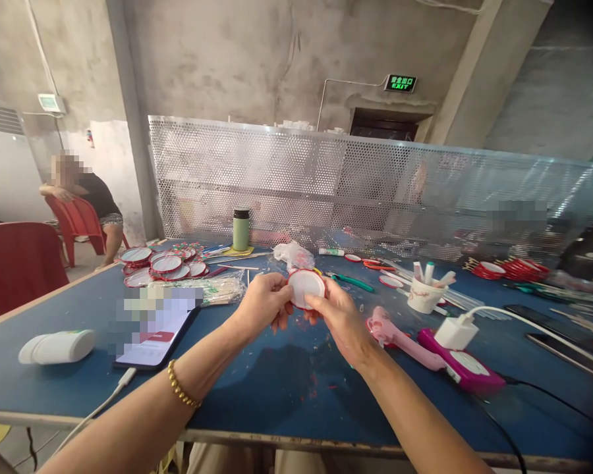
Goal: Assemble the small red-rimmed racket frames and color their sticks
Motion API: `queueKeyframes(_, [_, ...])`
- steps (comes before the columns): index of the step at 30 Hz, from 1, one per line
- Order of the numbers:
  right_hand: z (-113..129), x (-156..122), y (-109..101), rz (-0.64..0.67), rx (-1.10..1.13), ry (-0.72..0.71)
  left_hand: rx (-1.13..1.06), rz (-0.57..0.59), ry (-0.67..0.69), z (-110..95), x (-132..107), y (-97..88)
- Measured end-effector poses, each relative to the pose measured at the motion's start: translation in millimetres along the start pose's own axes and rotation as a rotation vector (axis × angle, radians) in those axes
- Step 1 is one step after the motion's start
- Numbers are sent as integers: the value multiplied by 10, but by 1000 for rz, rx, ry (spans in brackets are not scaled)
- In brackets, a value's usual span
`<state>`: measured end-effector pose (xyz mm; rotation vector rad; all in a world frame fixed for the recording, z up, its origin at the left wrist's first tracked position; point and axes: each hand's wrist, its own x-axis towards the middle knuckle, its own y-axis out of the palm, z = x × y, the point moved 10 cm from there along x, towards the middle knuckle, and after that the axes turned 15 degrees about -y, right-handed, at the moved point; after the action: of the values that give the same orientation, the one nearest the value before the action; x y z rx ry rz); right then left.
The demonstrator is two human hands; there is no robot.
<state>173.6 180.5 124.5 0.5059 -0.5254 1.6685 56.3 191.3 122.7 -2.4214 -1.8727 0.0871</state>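
Observation:
Between both hands, above the middle of the table, is a round white disc with a red rim (307,289), its pale face towards me. My left hand (264,299) pinches its left edge, thumb in front and fingers curled behind. Its right edge is gripped by my right hand (338,309), the thumb pressed on the lower face. Similar red-rimmed discs lie in a heap (165,263) at the left back. A clear plastic bag (293,253) sits just behind the held disc, and green-handled pliers (353,282) lie behind my right hand.
Left: a phone (161,332) on a cable and a white bottle (56,347) lying down. Right: a pink hand tool (400,339), a magenta power strip (462,365) with a charger, a paper cup of pens (422,296). A green flask (241,230) stands before the perforated metal screen (277,178).

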Motion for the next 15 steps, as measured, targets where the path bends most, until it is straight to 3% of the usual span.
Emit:
queueKeyframes(8, [-3, -27, 43, 19, 130, 42, -56, -20, 26, 28, 54, -53])
queueKeyframes(15, [15, -35, 51, 19, 71, 42, -4, -45, 42, 13, 34, -60])
